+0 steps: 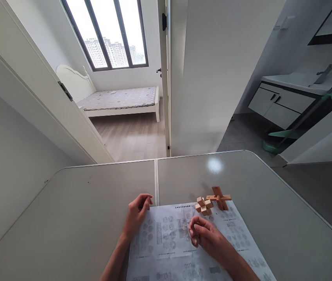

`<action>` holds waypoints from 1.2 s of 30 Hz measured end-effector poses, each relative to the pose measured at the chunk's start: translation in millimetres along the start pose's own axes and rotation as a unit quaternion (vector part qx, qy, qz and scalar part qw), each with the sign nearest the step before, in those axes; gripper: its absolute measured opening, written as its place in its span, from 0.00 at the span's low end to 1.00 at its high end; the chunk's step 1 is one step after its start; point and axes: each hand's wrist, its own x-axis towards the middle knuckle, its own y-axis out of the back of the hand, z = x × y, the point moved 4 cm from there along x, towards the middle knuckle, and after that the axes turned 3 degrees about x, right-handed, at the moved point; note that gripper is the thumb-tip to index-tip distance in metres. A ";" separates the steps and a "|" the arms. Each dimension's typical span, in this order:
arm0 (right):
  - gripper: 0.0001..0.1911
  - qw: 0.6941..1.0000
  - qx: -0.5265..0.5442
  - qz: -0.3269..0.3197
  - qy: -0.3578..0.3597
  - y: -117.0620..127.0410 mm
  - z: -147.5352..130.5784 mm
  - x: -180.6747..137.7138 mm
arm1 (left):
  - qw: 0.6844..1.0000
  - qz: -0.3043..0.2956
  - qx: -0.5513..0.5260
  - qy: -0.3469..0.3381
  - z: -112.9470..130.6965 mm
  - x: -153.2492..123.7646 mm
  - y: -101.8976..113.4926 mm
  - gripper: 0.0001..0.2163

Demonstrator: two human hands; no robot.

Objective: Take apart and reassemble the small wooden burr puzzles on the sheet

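- Head view: left hand (139, 208) is loosely curled at the printed sheet's (177, 260) far left corner; right hand (202, 233) is half-curled over the sheet. I cannot tell whether either grips anything.
- Pale wooden block (204, 206) sits at the sheet's far edge, just beyond the right hand; brown wooden cross (218, 198) is right of it.
- Both look light and stiff; pinch opposite sides or bar ends.
- Cross: one bar runs left-right, another far-left to near-right; block: compact, no clear long axis.

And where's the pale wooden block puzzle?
Head view, right half: the puzzle sits at the white paper's top edge, left of the brown wooden cross.
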 end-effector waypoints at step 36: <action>0.25 0.999 0.043 -0.020 -0.003 8.5 -1.3 -4.8 | 1.000 0.007 0.018 -0.002 9.0 -1.1 -0.3 0.14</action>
